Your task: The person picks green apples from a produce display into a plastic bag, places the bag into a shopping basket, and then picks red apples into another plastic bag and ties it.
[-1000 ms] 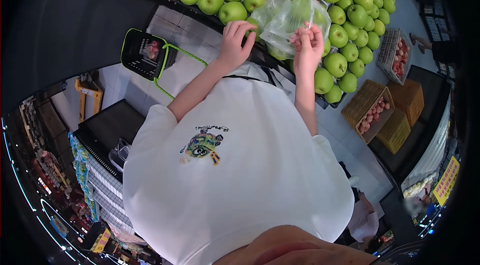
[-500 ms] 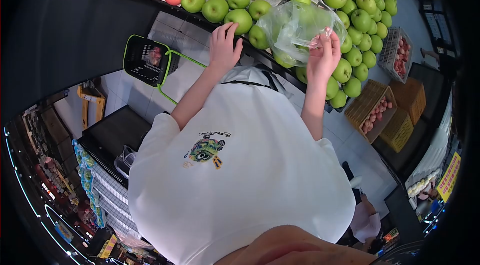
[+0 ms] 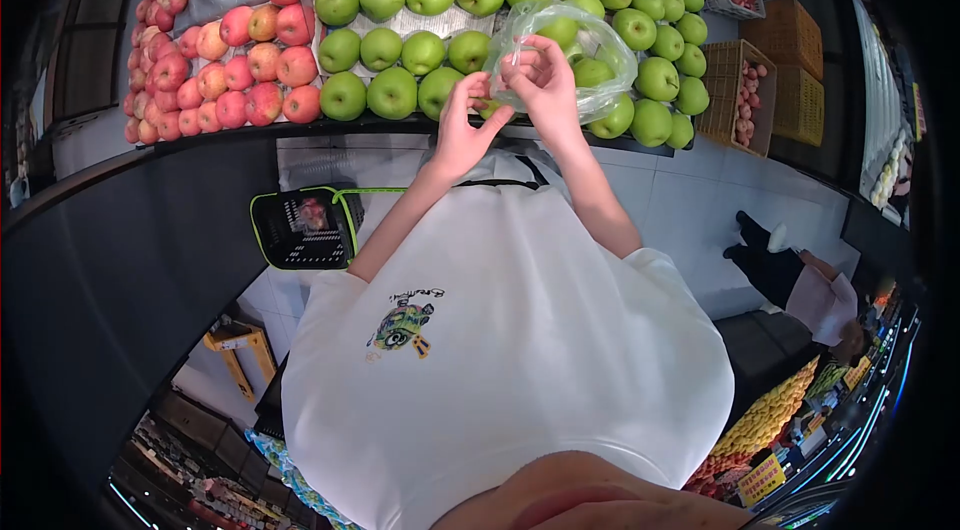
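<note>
A clear plastic bag [image 3: 617,80] spreads over green apples at the front of the display. My right hand [image 3: 545,88] pinches the bag at its left side, fingers bent. Just left of it, my left hand [image 3: 462,130] is beside the bag with thumb and fingers apart. It seems to hold nothing, though the fingertips partly overlap. Green apples [image 3: 391,93] stand in rows in front of both hands. Some green shapes show through the bag; I cannot tell whether they are inside or behind it.
Red apples [image 3: 263,103] lie left of the green ones. A black basket with green trim [image 3: 300,252] stands at lower left with a bagged item inside. Wicker crates [image 3: 722,80] of fruit stand to the right. Another person [image 3: 815,295] is at the far right.
My left hand has left the green apple and come beside my right hand. The right hand, still pinching the bag, has moved left. The whole view has turned.
</note>
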Action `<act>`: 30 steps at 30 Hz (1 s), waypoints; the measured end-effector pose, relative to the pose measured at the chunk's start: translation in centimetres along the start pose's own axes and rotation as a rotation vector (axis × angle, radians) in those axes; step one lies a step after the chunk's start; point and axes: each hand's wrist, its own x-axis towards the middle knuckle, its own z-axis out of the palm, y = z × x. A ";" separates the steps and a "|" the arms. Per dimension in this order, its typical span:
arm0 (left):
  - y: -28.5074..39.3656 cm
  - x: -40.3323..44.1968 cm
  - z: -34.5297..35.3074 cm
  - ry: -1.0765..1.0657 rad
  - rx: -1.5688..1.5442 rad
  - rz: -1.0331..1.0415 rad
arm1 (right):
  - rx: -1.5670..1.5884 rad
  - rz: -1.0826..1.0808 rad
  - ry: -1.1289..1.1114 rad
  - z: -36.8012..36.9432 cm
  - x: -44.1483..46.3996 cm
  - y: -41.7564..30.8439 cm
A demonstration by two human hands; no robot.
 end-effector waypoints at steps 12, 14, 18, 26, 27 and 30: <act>-1.5 1.4 -0.6 -0.100 -0.175 -0.123 | 0.021 -0.001 0.075 -0.9 -1.7 -0.2; -1.5 1.4 -0.4 -0.092 -0.196 -0.136 | -0.031 -0.001 0.036 -1.7 -1.8 -0.2; -1.3 1.3 0.3 -0.062 -0.188 -0.186 | 0.120 0.110 -0.123 -4.4 -1.9 -3.3; -0.4 0.0 2.7 0.042 -0.142 -0.300 | -1.100 -0.844 0.570 -16.9 12.1 -8.2; -0.4 -0.1 3.1 0.063 -0.141 -0.291 | -1.324 -0.958 0.642 -17.5 13.0 -9.0; 0.0 -0.4 4.3 0.113 -0.139 -0.304 | -1.282 -0.269 0.338 -18.9 14.9 -8.9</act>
